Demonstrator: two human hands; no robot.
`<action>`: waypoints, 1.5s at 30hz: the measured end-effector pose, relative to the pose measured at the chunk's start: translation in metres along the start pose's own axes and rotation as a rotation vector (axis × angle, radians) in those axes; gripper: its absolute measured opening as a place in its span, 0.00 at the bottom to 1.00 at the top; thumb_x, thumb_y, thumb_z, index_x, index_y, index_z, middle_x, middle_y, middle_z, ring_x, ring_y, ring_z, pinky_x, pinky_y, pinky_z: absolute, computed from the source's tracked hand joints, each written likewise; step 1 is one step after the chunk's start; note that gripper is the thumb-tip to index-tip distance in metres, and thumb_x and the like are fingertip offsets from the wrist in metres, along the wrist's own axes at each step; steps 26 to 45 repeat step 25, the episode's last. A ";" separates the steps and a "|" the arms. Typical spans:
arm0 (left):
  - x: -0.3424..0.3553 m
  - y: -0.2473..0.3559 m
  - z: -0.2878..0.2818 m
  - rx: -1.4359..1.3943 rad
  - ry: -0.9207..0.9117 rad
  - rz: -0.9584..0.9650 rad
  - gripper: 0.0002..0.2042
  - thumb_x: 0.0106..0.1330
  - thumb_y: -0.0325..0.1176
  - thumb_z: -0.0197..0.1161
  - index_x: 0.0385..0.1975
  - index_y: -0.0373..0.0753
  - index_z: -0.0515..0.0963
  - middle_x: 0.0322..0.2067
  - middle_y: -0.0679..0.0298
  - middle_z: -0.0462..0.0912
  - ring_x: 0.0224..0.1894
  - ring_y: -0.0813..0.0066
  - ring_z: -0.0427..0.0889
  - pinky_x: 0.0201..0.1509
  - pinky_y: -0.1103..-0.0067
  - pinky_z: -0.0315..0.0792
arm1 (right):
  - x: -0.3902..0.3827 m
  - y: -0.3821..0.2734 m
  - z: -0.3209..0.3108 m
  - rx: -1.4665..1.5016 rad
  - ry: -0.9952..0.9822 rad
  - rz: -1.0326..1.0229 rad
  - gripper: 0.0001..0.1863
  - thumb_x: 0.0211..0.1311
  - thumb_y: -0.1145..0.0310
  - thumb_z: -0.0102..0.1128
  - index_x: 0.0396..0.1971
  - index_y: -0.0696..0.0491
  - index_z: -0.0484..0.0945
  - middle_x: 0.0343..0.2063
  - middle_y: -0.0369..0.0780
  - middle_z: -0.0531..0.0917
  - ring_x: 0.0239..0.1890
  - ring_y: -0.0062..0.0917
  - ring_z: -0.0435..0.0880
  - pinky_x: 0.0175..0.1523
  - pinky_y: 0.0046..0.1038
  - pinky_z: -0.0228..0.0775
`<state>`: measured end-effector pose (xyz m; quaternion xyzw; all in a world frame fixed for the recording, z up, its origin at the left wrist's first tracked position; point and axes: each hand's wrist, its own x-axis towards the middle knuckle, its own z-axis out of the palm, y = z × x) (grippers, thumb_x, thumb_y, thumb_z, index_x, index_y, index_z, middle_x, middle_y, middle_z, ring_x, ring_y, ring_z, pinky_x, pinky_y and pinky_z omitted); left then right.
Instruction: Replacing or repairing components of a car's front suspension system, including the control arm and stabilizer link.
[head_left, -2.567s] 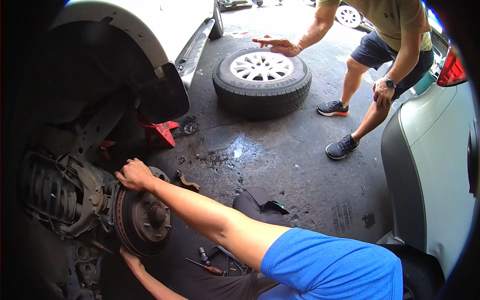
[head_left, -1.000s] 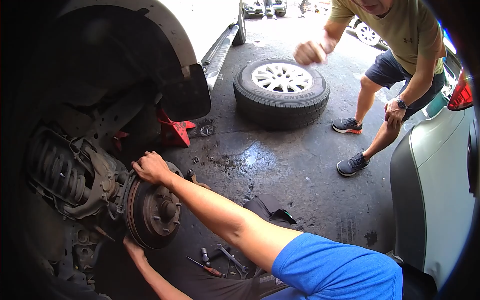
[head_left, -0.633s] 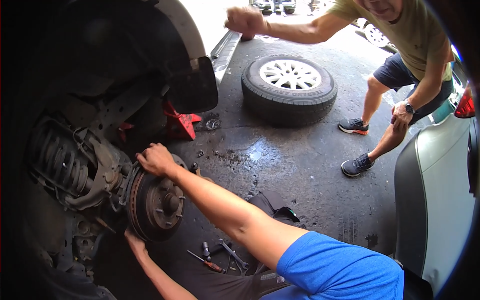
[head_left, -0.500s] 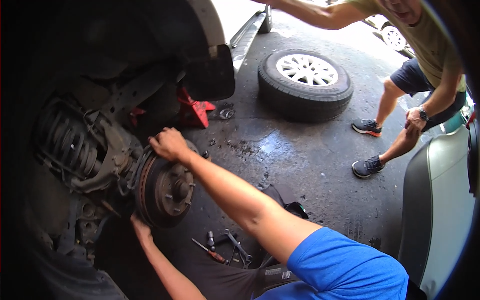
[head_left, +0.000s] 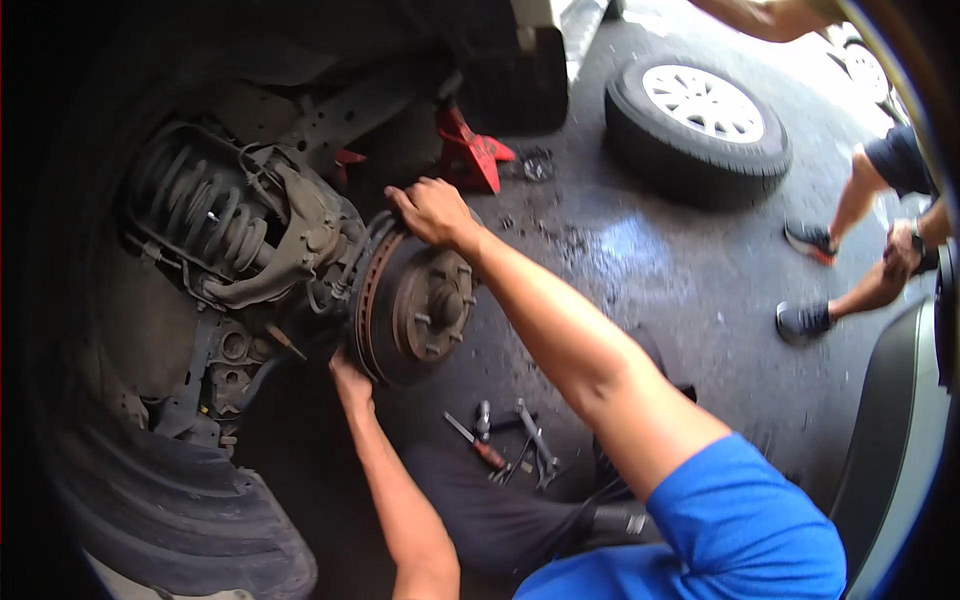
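A brown, worn brake disc point(head_left: 372, 295) with a raised hub and several wheel studs sits on the car's front suspension, left of the middle. My right hand point(head_left: 435, 212) is closed over the disc's upper edge, its fingers curling toward the back. At the lower left edge, my left hand point(head_left: 352, 385) grips the same disc from below; its fingers are mostly hidden behind it. Beside the disc are the suspension arm point(head_left: 315, 235) and a dusty coil spring point(head_left: 215, 210).
Below the disc lie a hammer point(head_left: 484, 420), a screwdriver point(head_left: 478, 442) and a wrench point(head_left: 537, 440). A red jack stand point(head_left: 470, 155) stands beyond it. One wheel point(head_left: 690, 130) lies flat on the floor. Another person's leg point(head_left: 860, 295) is at the right, near a pale car panel point(head_left: 900, 440).
The view has swung left and down, so everything appears shifted right. Both hands remain on the brake disc. The other person is now partly out of view.
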<state>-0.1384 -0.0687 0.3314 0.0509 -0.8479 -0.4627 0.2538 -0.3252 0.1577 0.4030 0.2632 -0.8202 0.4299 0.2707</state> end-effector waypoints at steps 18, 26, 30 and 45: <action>-0.078 0.069 -0.029 -0.164 0.027 -1.172 0.46 0.61 0.75 0.32 0.66 0.39 0.55 0.49 0.51 0.75 0.39 0.61 0.80 0.38 0.68 0.78 | -0.346 0.055 -0.281 -0.191 -0.933 1.184 0.26 0.65 0.48 0.49 0.44 0.57 0.78 0.46 0.53 0.81 0.52 0.48 0.77 0.56 0.46 0.68; -0.194 0.198 -0.041 -0.133 -0.341 -1.199 0.46 0.61 0.76 0.29 0.66 0.42 0.59 0.45 0.49 0.77 0.38 0.62 0.82 0.37 0.69 0.79 | -0.549 -0.109 -0.492 -0.118 -0.341 1.741 0.21 0.59 0.57 0.54 0.37 0.62 0.81 0.36 0.54 0.84 0.43 0.45 0.82 0.50 0.41 0.70; -0.194 0.198 -0.041 -0.133 -0.341 -1.199 0.46 0.61 0.76 0.29 0.66 0.42 0.59 0.45 0.49 0.77 0.38 0.62 0.82 0.37 0.69 0.79 | -0.549 -0.109 -0.492 -0.118 -0.341 1.741 0.21 0.59 0.57 0.54 0.37 0.62 0.81 0.36 0.54 0.84 0.43 0.45 0.82 0.50 0.41 0.70; -0.194 0.198 -0.041 -0.133 -0.341 -1.199 0.46 0.61 0.76 0.29 0.66 0.42 0.59 0.45 0.49 0.77 0.38 0.62 0.82 0.37 0.69 0.79 | -0.549 -0.109 -0.492 -0.118 -0.341 1.741 0.21 0.59 0.57 0.54 0.37 0.62 0.81 0.36 0.54 0.84 0.43 0.45 0.82 0.50 0.41 0.70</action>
